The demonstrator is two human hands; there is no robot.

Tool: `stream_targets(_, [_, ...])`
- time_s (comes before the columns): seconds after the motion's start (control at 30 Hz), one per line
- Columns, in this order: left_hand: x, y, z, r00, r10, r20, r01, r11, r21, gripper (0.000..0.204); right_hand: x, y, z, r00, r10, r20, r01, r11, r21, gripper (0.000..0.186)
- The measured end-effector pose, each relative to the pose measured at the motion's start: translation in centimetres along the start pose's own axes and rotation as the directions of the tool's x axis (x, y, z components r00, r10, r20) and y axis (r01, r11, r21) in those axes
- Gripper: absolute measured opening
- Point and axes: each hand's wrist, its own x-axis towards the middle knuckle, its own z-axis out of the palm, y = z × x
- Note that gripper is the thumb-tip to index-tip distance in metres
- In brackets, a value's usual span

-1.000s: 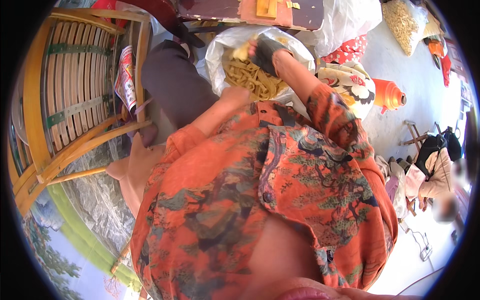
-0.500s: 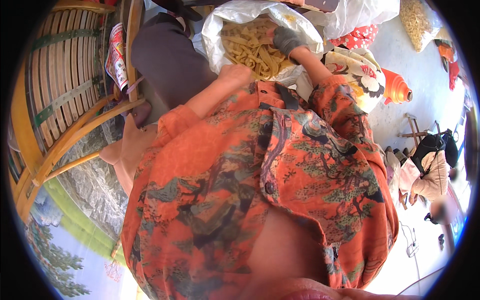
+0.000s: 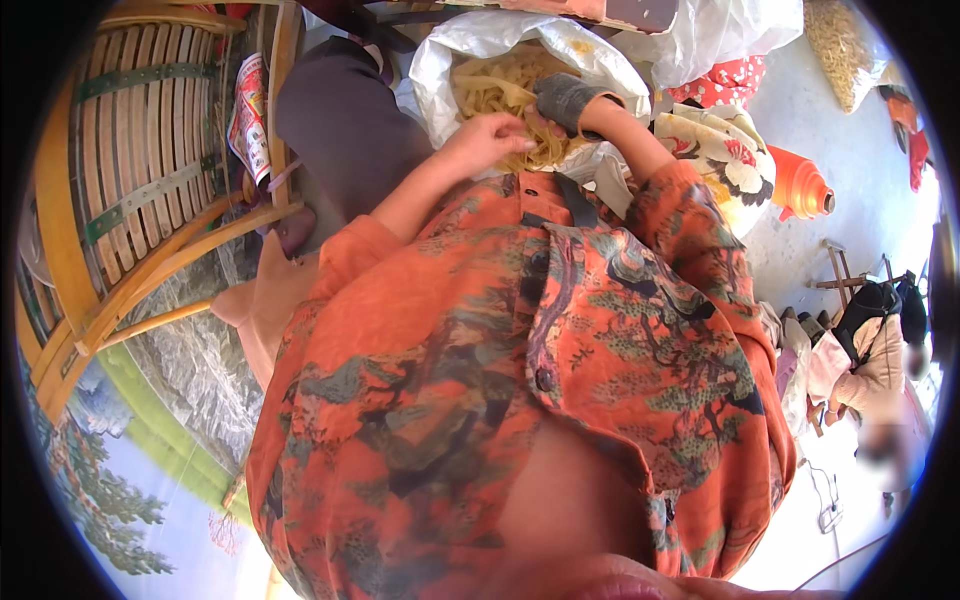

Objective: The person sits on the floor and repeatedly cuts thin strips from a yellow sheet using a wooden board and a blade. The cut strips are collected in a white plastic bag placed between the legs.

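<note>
A white plastic bag [image 3: 433,80] stands with its mouth spread wide, full of flat yellowish strips [image 3: 490,88] that look dried. My left hand [image 3: 487,143] is bare and rests over the near left part of the strips, its bent fingers pointing right and parted from the thumb. Beside it my right hand [image 3: 572,103], in a dark grey glove with the fingertips bare, is closed at the strips, apparently gripping some of them. Its fingers curl under toward the left hand, so exactly what lies in them is partly hidden.
A wooden slatted chair [image 3: 150,130] stands at left, beside a dark-clothed leg [image 3: 345,130]. To the right are a flowered cloth [image 3: 715,150], an orange thermos-like container [image 3: 802,183] and a red dotted bundle [image 3: 722,80]. Another clear bag [image 3: 840,55] lies at far right.
My right hand has come nearer, down and left, toward the left hand. My left hand has shifted right and its fingers have uncurled somewhat. The whole view has shifted slightly.
</note>
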Motion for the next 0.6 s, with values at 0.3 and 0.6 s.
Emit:
stream_targets(0.3, [-0.3, 5.1, -4.1, 0.982, 0.19, -0.019, -0.038, 0.097, -0.995, 0.035, -15.6, -6.9, -1.9, 0.909, -0.342, -0.237, 0.344, 0.938, -0.031, 0.032])
stream_targets(0.6, [0.0, 0.5, -9.1, 0.999, 0.003, -0.054, -0.048, -0.382, -0.923, 0.021, -27.0, -8.9, -5.0, 0.799, -0.553, -0.237, 0.601, 0.748, 0.283, 0.019])
